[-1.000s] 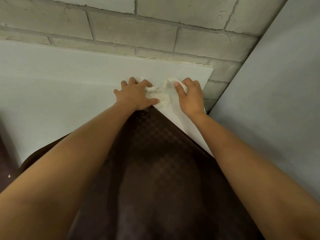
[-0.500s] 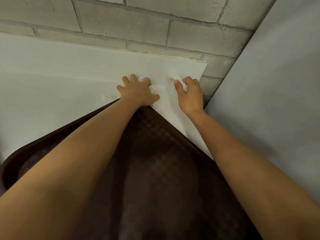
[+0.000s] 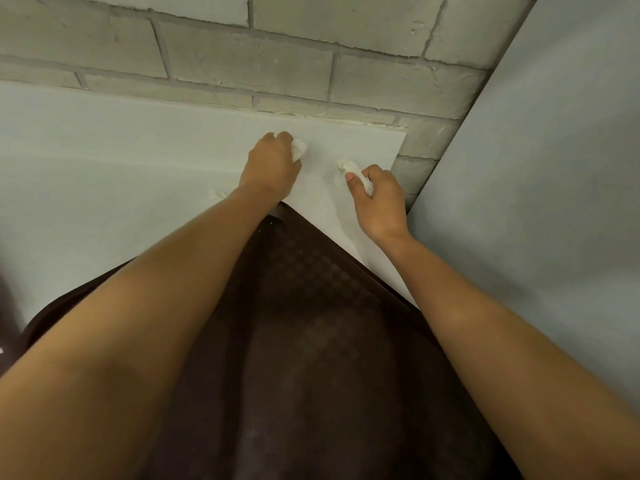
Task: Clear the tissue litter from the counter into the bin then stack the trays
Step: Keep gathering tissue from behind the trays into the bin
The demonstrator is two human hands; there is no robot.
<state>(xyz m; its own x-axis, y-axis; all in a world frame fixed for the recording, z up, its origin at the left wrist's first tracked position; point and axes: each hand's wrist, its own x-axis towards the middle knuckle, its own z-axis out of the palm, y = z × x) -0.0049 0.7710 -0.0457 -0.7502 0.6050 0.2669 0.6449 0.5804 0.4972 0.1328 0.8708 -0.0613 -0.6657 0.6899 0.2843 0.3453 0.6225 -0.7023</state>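
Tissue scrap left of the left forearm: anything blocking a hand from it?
Nothing visible does. The scrap lies bare on the counter, beside the left forearm. But both hands are full: the left hand grips a tissue wad, and the right hand grips a second wad.

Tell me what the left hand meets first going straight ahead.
Probably the brick wall: the left hand, gripping a tissue wad, points at it across the counter, though depth is unclear.
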